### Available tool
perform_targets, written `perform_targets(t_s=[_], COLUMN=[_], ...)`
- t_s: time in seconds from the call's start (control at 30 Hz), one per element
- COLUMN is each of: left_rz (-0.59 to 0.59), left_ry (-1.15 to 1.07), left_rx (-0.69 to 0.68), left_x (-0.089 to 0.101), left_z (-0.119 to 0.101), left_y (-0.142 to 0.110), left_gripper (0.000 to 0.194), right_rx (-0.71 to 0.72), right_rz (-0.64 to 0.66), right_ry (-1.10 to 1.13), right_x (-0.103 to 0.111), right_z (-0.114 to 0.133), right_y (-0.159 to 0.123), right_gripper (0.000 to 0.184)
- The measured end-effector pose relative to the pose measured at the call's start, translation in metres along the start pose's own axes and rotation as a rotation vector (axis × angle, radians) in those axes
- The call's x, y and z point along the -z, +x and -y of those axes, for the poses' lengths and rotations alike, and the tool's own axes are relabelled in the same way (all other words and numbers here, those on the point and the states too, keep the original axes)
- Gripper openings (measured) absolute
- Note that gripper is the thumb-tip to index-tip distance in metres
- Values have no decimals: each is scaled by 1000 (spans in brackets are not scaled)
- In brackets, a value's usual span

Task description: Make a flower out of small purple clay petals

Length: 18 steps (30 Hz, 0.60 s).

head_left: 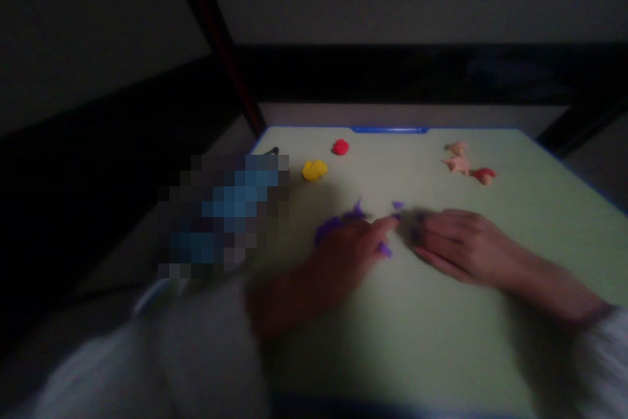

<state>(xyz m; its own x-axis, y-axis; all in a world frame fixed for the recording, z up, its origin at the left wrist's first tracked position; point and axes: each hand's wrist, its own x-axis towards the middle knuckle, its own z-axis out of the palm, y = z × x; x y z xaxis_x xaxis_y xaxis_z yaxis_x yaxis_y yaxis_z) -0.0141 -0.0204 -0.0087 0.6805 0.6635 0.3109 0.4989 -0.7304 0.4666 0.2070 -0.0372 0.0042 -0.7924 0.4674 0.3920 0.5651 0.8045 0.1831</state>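
The left hand (350, 249) lies palm down over the desk (441, 340), its index finger stretched out toward the right hand and the rest bent beneath; whether those bent fingers pinch anything I cannot tell. The right hand (456, 246) has its fingers laid side by side, tips pointing at the left; its fingertips are blurred and dark, so I cannot tell if they press on something. The purple clay (326, 229) sits under and just beyond the left hand, which hides part of it: a bulk shows past the knuckles, a thin spike rises behind, and a stub (385, 250) pokes out below the index finger. A loose purple scrap (398, 204) lies between the hands, a little farther out than their fingertips. By its look, the clay should be light, soft and slightly tacky rather than slippery; the thick bulk seems the best place to hold, with a gentle pinch, since the spike and stub would likely bend or tear, and the scrap suits two fingertips. Farther out, well apart from the purple, are a yellow lump (314, 170), a red lump (340, 147) and, beyond the right hand, some tan pieces (457, 165) beside a red-and-tan piece (484, 175).
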Motion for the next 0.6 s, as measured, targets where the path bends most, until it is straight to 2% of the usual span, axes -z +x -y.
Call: perform_targets(t_s=[0.17, 0.43, 0.6], left_rz=[-29, -162, -203], left_ry=[15, -25, -57], left_rx=[-41, -136, -156], left_x=[-1, -2, -4], left_z=[2, 4, 6], left_y=[0, -2, -3], left_gripper=[43, 35, 34], right_rx=[-1, -27, -47], right_rz=[12, 0, 1], right_ry=[19, 40, 88], right_x=[0, 0, 0], right_z=[1, 0, -1], right_y=[0, 0, 0], right_gripper=[26, 27, 26])
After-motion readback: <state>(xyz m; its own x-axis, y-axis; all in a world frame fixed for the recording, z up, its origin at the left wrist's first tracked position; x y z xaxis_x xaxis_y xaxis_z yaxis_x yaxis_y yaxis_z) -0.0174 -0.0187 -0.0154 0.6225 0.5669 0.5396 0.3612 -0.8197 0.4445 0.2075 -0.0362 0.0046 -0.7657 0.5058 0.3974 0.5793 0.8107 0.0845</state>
